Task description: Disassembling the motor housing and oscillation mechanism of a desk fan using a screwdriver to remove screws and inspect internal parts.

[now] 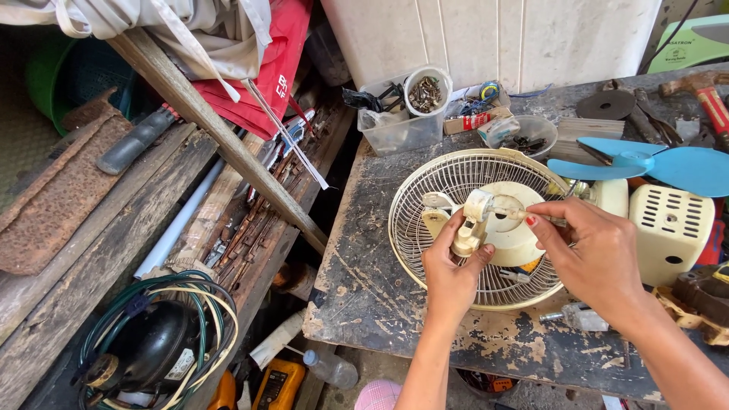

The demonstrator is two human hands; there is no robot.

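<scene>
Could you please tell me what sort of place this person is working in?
Probably a small repair workshop: a worn workbench holds a dismantled fan's wire guard, a tub of screws and a hammer, with a compressor below.

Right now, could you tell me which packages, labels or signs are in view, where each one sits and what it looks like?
Small carton: back of the workbench, beside the clear tub; flat, red and white.
Label: on the black compressor, lower left; pale, rectangular.
Green panel: top right, against the wall; light green, dark print.
Red cloth: hanging upper left; white print.
</scene>
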